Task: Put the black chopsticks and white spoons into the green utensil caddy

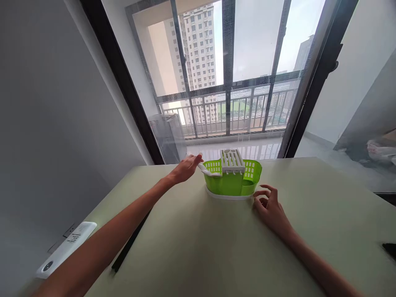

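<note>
A green plastic utensil basket with perforated sides and a white base stands upright on the table. A white slotted rack with small hooks sits across its top. At the basket's left end, my left hand is closed at the end of a white curved piece lying along the rim; its fingers are partly hidden. My right hand rests by the basket's lower right end, fingers bent and apart, nothing in them. Its fingertips are close to the white base; I cannot tell whether they touch it.
The pale green table spreads around the basket. A white device and a dark strip lie at the left, partly behind my forearm. A dark object shows at the right edge. Beyond the table are a dark door frame and balcony windows.
</note>
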Demonstrator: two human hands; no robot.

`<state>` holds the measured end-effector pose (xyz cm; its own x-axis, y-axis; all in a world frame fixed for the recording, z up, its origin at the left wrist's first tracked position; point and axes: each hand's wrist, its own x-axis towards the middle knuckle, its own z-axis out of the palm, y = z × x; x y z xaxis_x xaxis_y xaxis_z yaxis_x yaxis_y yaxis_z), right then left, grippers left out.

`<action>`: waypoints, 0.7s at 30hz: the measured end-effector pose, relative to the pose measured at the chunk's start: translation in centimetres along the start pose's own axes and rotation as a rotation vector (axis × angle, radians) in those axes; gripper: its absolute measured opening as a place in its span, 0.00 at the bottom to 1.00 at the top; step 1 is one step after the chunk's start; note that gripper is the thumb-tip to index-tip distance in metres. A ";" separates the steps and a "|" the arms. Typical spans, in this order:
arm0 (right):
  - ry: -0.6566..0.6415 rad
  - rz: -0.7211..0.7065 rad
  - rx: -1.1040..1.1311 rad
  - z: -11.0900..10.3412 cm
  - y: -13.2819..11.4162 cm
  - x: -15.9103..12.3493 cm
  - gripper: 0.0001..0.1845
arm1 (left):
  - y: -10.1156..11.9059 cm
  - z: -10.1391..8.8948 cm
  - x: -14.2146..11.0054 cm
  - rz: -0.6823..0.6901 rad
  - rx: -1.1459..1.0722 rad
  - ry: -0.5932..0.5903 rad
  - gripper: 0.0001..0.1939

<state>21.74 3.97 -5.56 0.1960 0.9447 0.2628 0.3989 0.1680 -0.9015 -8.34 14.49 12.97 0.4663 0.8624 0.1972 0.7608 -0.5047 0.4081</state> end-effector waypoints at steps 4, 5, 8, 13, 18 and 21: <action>0.002 -0.006 0.018 0.0 -0.1 0.0 0.26 | 0.6 -0.1 -0.3 0.099 -0.025 0.047 0.38; 0.003 -0.007 0.021 0.0 -0.2 0.0 0.26 | 0.8 0.0 -0.3 0.124 -0.029 0.043 0.36; 0.014 -0.002 0.024 -0.1 -0.3 0.0 0.25 | 1.6 0.2 -0.4 0.201 -0.014 0.001 0.32; 0.014 0.000 0.034 -0.1 -0.5 0.0 0.25 | 2.5 1.0 -0.2 0.340 0.122 -0.055 0.34; 0.002 0.005 0.054 0.0 -0.4 0.2 0.25 | 2.5 2.0 1.0 0.376 0.207 -0.048 0.34; -0.002 0.005 0.049 0.0 -0.4 0.3 0.26 | 2.4 2.4 1.5 0.394 0.238 -0.047 0.29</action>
<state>21.63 4.15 -5.12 0.1959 0.9463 0.2571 0.3534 0.1765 -0.9187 -4.71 14.51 12.11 0.7563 0.6030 0.2538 0.6014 -0.7935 0.0933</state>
